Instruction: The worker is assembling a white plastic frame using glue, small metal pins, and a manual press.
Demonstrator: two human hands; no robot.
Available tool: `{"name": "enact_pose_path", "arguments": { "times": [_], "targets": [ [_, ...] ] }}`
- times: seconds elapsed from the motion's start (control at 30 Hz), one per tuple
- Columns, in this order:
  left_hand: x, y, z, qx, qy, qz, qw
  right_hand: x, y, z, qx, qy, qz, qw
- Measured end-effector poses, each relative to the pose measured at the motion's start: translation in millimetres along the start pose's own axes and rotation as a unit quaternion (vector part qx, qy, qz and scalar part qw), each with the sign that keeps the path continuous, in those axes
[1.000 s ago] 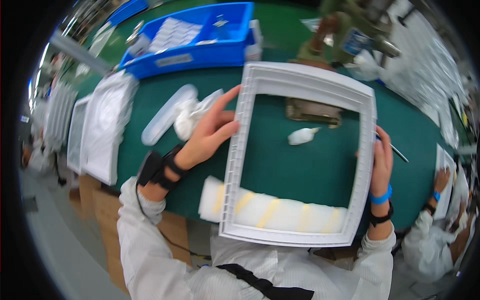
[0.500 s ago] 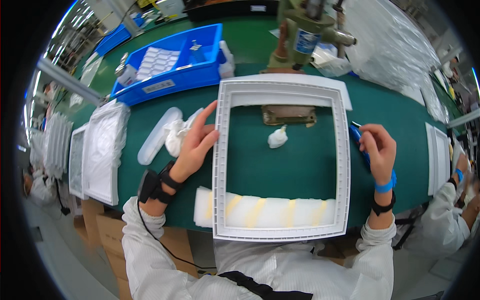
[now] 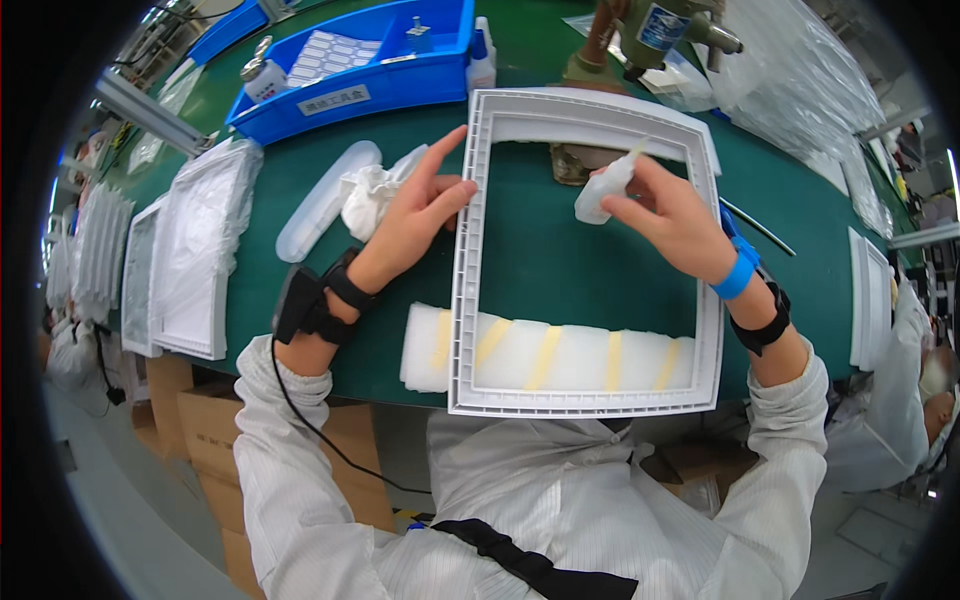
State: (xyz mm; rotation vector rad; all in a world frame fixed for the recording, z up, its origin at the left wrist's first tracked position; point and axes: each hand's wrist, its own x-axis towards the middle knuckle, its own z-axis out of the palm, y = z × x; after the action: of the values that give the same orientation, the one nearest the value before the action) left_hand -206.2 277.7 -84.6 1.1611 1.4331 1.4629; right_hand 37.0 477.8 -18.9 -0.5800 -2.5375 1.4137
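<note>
A white rectangular frame (image 3: 466, 300) lies before me, its lower part over a white foam roll (image 3: 580, 355) with yellow tape bands. My left hand (image 3: 420, 210) steadies its left side, index finger stretched to the edge and thumb tip against it. Above the frame's opening, my right hand (image 3: 680, 215) pinches a small white squeeze bottle (image 3: 595, 195), its thin nozzle pointing up and right. Close to the right wrist are a blue item (image 3: 729, 221), mostly covered, and a thin rod (image 3: 765, 230). By my left hand sit a crumpled white cloth (image 3: 365, 207) and a long translucent tray (image 3: 325, 205).
Behind the frame stands a green metal press (image 3: 610, 50). A blue bin (image 3: 350, 95) with a white tray and bottles is at the back left. Bagged white panels (image 3: 205, 250) stand left; plastic sheeting (image 3: 800, 90) covers the back right. Another person's sleeve (image 3: 885, 400) shows at right.
My right hand has moved left from beside the frame and lifted the squeeze bottle off the table. My left hand stays at the frame's left edge. The whole view has shifted.
</note>
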Motion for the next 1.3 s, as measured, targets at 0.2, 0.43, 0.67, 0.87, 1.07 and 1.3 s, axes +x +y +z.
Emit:
{"name": "enact_pose_path", "arguments": {
  "times": [0.2, 0.43, 0.67, 0.87, 1.07, 1.3],
  "targets": [
    [-7, 0, 4, -0.051, 0.050, -0.043, 0.997, -94, -4, -34, 0.202, 0.133, -0.048, 0.969],
    [-10, 10, 9, -0.048, 0.045, -0.061, 0.996, -224, 1, 21, 0.229, 0.332, -0.014, 0.915],
    [-4, 1, 16, 0.067, 0.056, -0.011, 0.996, -247, -18, 114, 0.286, 0.286, 0.051, 0.913],
    [-5, -1, 17, -0.001, 0.064, 0.016, 0.998, -253, 2, 138, 0.213, 0.304, -0.024, 0.928],
    [-8, 7, 16, 0.010, 0.025, 0.010, 1.000, -265, -1, 140, 0.129, 0.354, -0.069, 0.924],
    [-5, 8, 20, -0.006, 0.038, 0.005, 0.999, -268, -11, 129, 0.069, 0.364, -0.023, 0.929]
  ]
}}
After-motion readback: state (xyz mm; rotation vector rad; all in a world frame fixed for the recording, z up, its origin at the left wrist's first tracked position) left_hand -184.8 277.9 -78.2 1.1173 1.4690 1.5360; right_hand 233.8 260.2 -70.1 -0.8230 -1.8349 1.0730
